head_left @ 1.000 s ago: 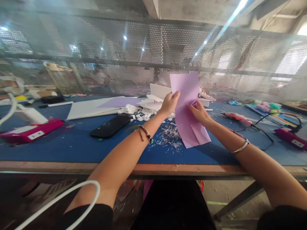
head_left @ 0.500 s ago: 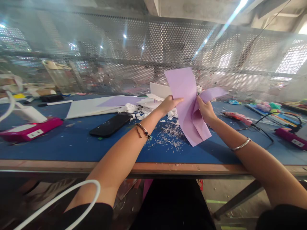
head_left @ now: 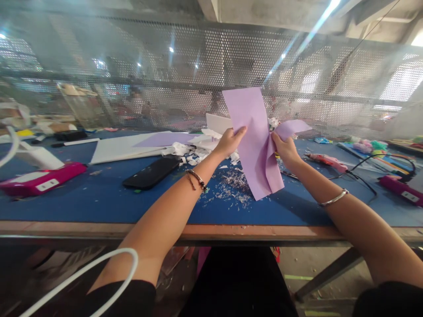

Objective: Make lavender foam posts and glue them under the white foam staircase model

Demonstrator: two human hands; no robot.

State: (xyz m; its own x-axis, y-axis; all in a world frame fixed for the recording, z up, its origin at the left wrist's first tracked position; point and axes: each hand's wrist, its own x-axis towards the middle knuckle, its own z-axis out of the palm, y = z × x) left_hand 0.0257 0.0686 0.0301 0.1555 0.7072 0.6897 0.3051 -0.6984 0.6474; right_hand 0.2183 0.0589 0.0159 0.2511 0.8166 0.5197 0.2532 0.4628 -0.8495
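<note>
Both my hands hold a lilac sheet of paper (head_left: 253, 132) upright above the blue table (head_left: 99, 198). My left hand (head_left: 229, 141) pinches its left edge, fingers closed on it. My right hand (head_left: 286, 147) grips the sheet's right side, where a flap bends out to the right. The sheet's lower corner hangs just above a scatter of small paper scraps (head_left: 233, 187).
A black phone (head_left: 152, 172) lies left of my left arm, a magenta device (head_left: 39, 178) farther left. White and lilac sheets (head_left: 132, 147) and torn bits lie behind. A pink glue gun (head_left: 325, 160) with black cable and another magenta device (head_left: 401, 190) sit right. Perforated metal screen (head_left: 198, 75) backs the table.
The paper was lifted and tilted left. My right hand moved from the sheet's front to its right side, and a flap now bends out to the right.
</note>
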